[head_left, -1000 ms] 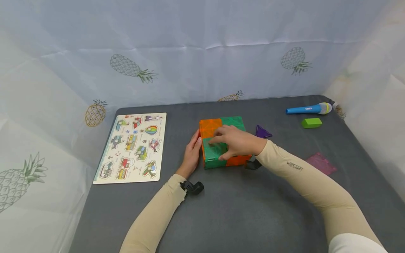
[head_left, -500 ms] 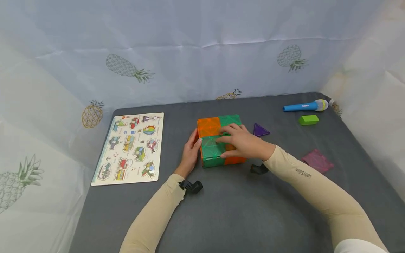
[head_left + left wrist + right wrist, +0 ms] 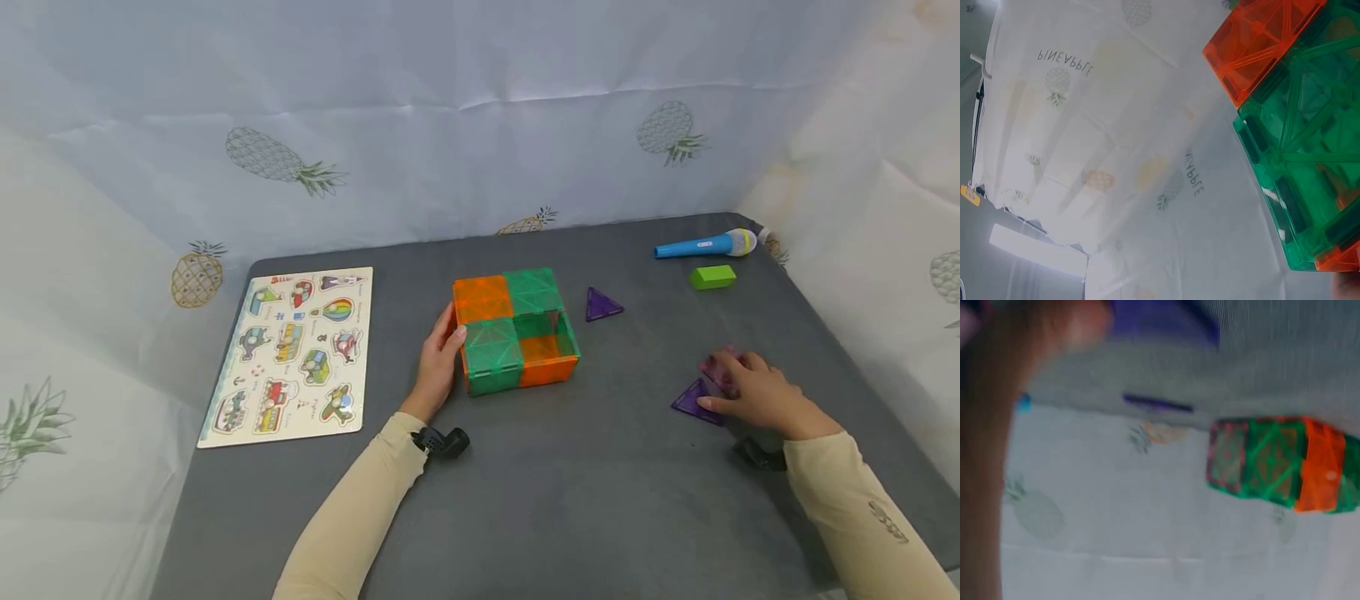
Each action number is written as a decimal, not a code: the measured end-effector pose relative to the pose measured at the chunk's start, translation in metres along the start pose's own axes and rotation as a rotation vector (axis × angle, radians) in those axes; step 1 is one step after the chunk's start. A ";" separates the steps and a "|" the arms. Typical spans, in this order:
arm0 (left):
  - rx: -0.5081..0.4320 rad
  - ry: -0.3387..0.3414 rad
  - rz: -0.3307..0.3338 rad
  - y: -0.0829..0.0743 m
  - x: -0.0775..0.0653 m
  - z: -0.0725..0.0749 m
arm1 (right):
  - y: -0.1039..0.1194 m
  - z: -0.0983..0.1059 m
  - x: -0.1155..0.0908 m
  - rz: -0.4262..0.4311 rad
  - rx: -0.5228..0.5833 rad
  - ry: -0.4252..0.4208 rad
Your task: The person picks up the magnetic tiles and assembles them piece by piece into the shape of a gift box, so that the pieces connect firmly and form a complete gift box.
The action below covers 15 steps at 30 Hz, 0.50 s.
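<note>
A low box of green and orange magnetic tiles [image 3: 493, 346] sits mid-table, with an opening in its top at the front right. Along the box's left side rests my left hand [image 3: 435, 367], its thumb near the top edge. The left wrist view shows green tiles [image 3: 1316, 119] close up. Over at the right, my right hand [image 3: 761, 400] reaches down with its fingers over a pink translucent tile [image 3: 716, 372], partly covered by them. Its thumb lies at a purple triangular tile [image 3: 692, 402], blurred in the right wrist view. A pink-edged side of the box [image 3: 1227, 456] shows there too.
Another purple triangle [image 3: 602, 305] lies right of the box. Further back right are a blue toy microphone [image 3: 701, 247] and a green block [image 3: 712, 277]. A picture puzzle board [image 3: 288, 354] lies at the left. Pineapple-print cloth [image 3: 420, 167] walls the grey table [image 3: 540, 500].
My right hand has left the top of the box and moved right to the pink tile. The box opening and second purple triangle have come into view. My left hand stays at the box.
</note>
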<state>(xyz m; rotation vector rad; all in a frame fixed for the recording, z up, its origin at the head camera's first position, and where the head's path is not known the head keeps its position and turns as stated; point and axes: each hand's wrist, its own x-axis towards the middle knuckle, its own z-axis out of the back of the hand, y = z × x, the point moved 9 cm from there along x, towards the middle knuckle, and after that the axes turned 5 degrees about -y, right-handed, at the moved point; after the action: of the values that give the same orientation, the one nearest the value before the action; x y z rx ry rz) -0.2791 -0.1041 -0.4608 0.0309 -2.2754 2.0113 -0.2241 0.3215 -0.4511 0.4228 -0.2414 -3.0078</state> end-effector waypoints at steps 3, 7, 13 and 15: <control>0.004 0.003 0.004 -0.007 -0.002 -0.003 | -0.015 -0.005 -0.003 0.054 0.045 -0.114; -0.009 -0.001 0.008 -0.011 -0.003 -0.002 | -0.023 0.003 0.003 0.091 0.048 -0.253; -0.001 0.002 0.011 -0.010 -0.004 -0.003 | -0.031 0.003 0.006 0.079 0.066 -0.227; -0.001 -0.003 0.004 -0.010 -0.004 -0.003 | -0.033 0.002 0.007 0.063 0.086 -0.212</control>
<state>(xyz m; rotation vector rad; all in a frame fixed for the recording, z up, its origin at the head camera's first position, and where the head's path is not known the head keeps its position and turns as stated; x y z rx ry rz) -0.2744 -0.1022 -0.4509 0.0289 -2.2807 2.0131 -0.2334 0.3532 -0.4566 0.0993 -0.3939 -2.9865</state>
